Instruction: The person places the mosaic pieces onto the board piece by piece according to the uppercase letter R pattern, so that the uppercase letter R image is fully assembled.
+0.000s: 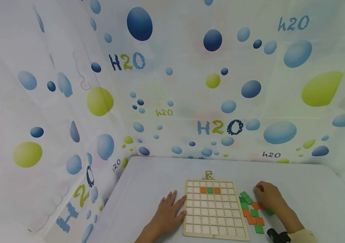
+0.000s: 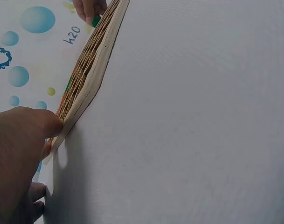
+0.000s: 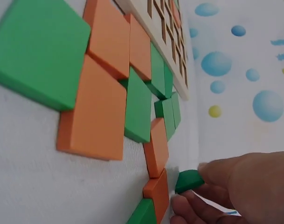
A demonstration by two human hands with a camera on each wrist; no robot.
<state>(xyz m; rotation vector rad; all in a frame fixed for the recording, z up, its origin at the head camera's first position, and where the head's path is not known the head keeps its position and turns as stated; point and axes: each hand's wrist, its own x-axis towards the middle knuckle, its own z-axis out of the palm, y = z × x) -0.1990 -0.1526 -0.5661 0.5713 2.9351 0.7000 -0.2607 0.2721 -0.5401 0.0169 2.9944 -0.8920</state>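
Note:
A wooden grid board [image 1: 210,212] lies on the table, with an orange, a green and an orange tile [image 1: 217,190] side by side in its second row. My left hand [image 1: 167,214] has its fingers spread on the table, with thumb and fingertips against the board's left edge; in the left wrist view the thumb [image 2: 51,122] touches the rim. To the right of the board, my right hand [image 1: 268,195] pinches a green tile [image 3: 189,180] between thumb and fingers. It is just beyond the loose green and orange tiles [image 1: 251,220].
Behind the board lies a small pattern card [image 1: 208,174] with a gridded brown figure. A black strap device [image 1: 278,236] is on the right wrist. A white curtain [image 1: 184,91] with blue and green dots stands behind the table [image 1: 148,179].

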